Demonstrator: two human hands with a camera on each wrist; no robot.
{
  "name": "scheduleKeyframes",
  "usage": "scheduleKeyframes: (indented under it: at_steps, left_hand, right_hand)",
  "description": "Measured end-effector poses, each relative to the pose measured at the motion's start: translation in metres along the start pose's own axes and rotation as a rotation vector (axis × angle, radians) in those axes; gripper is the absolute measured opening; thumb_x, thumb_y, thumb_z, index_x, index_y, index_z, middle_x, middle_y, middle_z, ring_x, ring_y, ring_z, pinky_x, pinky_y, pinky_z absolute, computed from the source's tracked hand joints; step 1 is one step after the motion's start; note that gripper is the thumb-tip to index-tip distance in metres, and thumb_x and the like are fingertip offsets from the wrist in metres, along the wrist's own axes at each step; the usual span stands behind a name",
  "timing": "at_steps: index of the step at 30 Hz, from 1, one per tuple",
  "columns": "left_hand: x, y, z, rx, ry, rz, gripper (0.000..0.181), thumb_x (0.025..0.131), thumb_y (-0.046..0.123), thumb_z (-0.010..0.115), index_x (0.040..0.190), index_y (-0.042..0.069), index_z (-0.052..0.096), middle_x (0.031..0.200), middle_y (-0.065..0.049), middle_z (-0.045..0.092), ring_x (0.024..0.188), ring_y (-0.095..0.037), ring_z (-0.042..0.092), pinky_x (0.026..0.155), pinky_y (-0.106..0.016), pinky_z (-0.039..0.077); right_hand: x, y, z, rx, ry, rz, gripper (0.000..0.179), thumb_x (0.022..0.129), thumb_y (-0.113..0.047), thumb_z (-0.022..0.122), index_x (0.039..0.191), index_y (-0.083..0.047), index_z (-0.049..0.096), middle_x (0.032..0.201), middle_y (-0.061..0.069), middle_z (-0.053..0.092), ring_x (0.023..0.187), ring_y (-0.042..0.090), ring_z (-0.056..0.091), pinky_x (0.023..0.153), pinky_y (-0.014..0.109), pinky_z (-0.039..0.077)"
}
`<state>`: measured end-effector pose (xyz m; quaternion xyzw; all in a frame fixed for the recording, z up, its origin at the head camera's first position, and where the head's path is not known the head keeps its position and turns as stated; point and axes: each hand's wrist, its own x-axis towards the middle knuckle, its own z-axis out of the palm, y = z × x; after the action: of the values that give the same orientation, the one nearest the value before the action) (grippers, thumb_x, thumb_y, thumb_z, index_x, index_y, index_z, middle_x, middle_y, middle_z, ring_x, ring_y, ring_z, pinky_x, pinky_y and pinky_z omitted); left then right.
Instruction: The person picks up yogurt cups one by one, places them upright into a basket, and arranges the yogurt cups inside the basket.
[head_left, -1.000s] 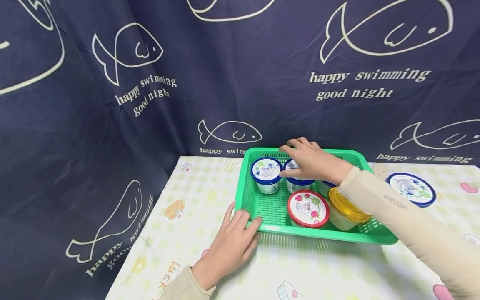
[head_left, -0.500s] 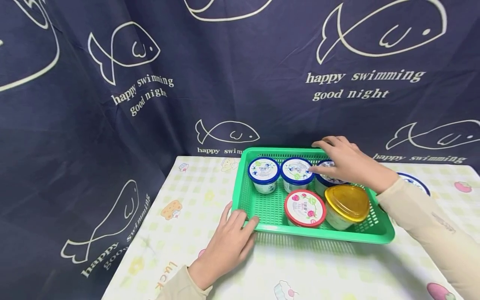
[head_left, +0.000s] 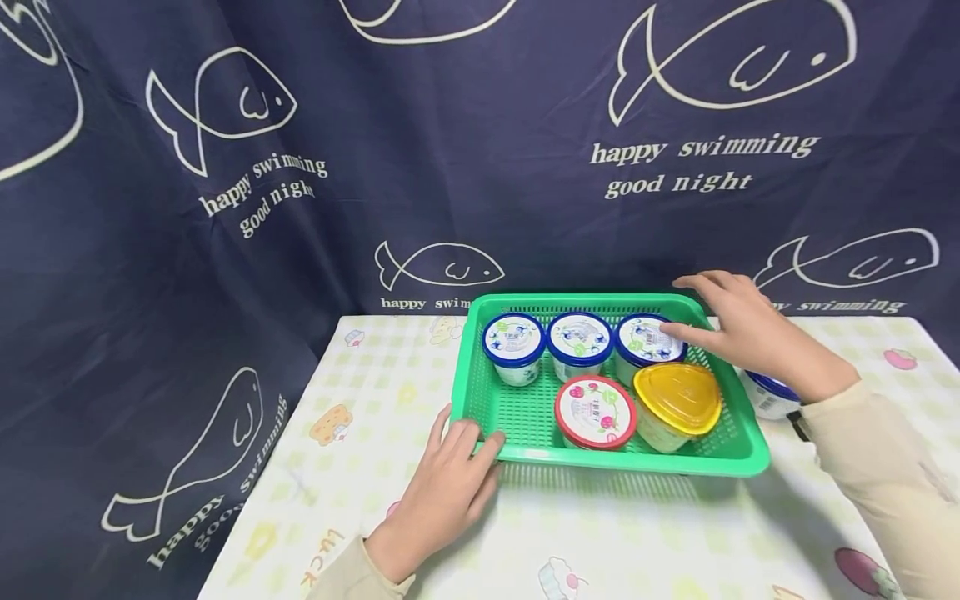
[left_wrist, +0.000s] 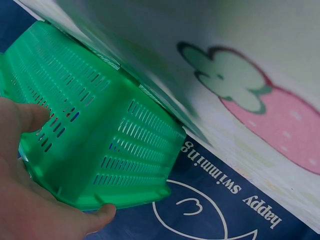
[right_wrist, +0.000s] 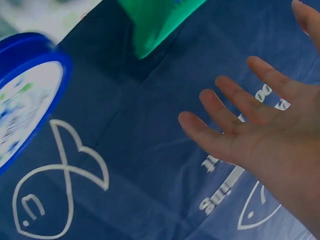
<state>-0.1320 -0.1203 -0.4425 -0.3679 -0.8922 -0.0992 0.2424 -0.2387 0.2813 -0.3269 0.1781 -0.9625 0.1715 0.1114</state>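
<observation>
A green plastic basket (head_left: 615,459) stands on the table against the backdrop. My left hand (head_left: 442,492) grips its near left corner; the left wrist view shows my fingers against its slotted wall (left_wrist: 135,150). Three blue-lidded tubs (head_left: 581,337) line its back side. In front of them stand a red-lidded tub (head_left: 596,412) and a tub with a yellow, rounded-triangle lid (head_left: 678,400). My right hand (head_left: 757,329) hovers with spread fingers over the basket's right end, holding nothing. Another blue-lidded tub (head_left: 771,396), partly hidden by that hand, stands outside the basket.
A patterned tablecloth (head_left: 375,400) covers the table. Right behind the basket hangs a dark blue curtain (head_left: 450,167) printed with fish and words. The right wrist view shows the outside tub's blue lid (right_wrist: 30,100) near my hand.
My right hand has moved right, from over the middle back tub to the basket's right end. This uncovers the back tubs and the yellow lid. My left hand stays on the corner.
</observation>
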Motion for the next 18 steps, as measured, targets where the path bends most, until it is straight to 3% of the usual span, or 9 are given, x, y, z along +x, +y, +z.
scheduleKeyframes:
  at_steps: [12,18]
  left_hand:
    - [-0.002,-0.001,0.0,0.003,-0.007,-0.007,0.032,0.096,0.023,0.059,0.125,0.013,0.059,0.103,-0.005,0.052,0.108,-0.028,0.051,0.117,-0.061,0.02]
    - [0.0,0.0,0.001,-0.001,-0.006,-0.003,0.031,0.096,0.024,0.059,0.125,0.013,0.059,0.103,-0.005,0.052,0.107,-0.028,0.051,0.118,-0.06,0.018]
  right_hand:
    - [-0.038,0.043,-0.008,-0.003,0.089,0.094,0.068,0.089,-0.038,0.073,0.135,0.005,0.049,0.133,0.035,0.046,0.123,0.059,0.033,0.099,0.074,0.026]
    - [-0.063,0.064,-0.011,0.043,0.137,0.212,0.072,0.09,-0.038,0.072,0.14,0.003,0.042,0.139,0.038,0.039,0.128,0.063,0.027,0.095,0.08,0.021]
